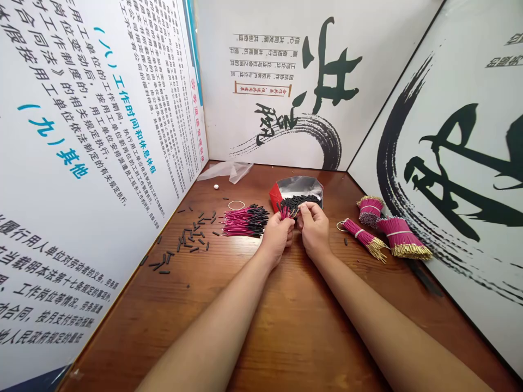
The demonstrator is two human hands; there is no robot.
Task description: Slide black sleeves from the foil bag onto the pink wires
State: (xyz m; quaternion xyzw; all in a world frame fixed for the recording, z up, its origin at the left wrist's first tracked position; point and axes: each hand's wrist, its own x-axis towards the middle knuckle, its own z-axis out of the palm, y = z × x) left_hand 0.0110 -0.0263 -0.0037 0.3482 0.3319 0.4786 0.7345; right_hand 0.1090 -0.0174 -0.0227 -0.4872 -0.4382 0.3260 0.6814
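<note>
My left hand is closed around a small bunch of magenta wires, some with black sleeves at their ends. Close beside it, my right hand pinches at the tips of that bunch; what lies between its fingertips is too small to make out. Just beyond both hands stands an open box, red outside and silvery inside, holding a heap of short black sleeves. A pile of magenta wires with black sleeved ends lies to the left of my left hand.
Loose black sleeves are scattered at the left. Tied bundles of magenta wires with brass-coloured ends lie at the right. A clear plastic bag rests at the back. Printed panels enclose the wooden table on three sides.
</note>
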